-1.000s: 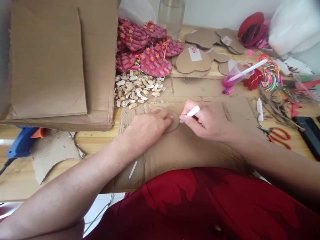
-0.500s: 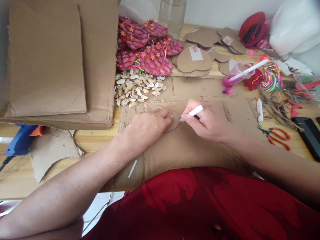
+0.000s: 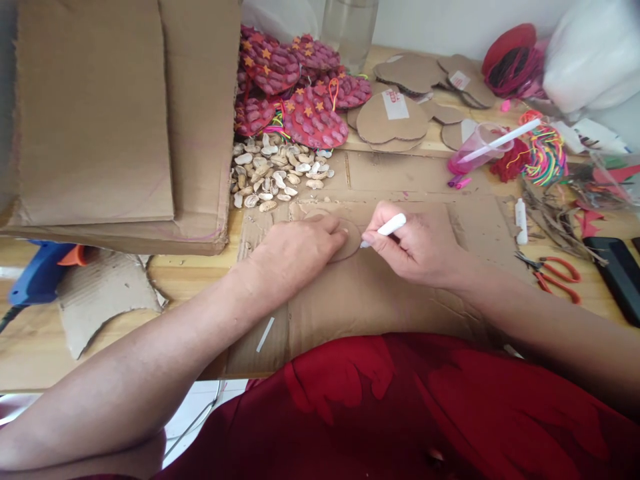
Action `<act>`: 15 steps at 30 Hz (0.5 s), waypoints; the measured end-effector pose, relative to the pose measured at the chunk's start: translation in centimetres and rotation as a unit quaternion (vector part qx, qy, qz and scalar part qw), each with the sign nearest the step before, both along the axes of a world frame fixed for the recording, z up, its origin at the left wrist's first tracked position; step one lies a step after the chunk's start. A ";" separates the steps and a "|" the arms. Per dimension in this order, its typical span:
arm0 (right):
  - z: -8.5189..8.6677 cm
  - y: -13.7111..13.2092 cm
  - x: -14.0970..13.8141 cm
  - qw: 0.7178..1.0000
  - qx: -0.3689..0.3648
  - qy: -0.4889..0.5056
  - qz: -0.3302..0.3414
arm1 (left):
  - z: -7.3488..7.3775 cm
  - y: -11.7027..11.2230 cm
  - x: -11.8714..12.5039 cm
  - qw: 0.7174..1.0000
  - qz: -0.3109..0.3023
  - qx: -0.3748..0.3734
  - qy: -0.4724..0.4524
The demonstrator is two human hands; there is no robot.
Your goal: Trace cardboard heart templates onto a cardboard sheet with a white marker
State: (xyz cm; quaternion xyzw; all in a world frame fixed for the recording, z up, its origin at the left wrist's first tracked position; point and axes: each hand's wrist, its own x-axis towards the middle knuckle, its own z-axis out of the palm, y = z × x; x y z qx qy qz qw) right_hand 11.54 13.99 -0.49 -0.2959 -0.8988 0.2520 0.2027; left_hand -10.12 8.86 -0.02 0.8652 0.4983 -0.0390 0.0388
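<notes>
My left hand rests palm down with its fingers laid over a rounded cardboard cutout, pressing it against a larger cardboard sheet. The hand hides part of the cutout's outline. My right hand pinches a white marker, held at a slant. The marker's tip is at the right edge of the cutout, close to the sheet.
Peanut shells lie behind my left hand, before red shell-covered ornaments. Cardboard cutouts and a pink-stained cup stand farther back. Orange-handled pliers lie right; stacked cardboard and a blue glue gun are left.
The camera view has shifted slightly. The marker tip stays at the cutout's right edge, with only a very small movement of my right hand. My left hand keeps its place on the cutout.
</notes>
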 end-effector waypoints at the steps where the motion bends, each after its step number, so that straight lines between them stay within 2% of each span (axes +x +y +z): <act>1: 0.0 0.2 0.2 1.000 0.007 -0.002 -0.006 | 0.0 0.0 0.0 1.000 0.000 -0.001 -0.003; 4: 0.0 0.2 0.3 1.000 0.010 -0.004 -0.007 | -0.1 0.0 -0.1 1.000 0.004 0.002 -0.013; 10: 0.3 -1.6 -1.2 0.999 -0.020 0.008 0.028 | 0.0 0.0 0.0 1.000 0.008 0.004 0.002; 15: 0.0 -0.7 -0.4 1.000 -0.024 -0.005 0.007 | 0.1 0.0 0.1 1.000 0.013 -0.002 0.014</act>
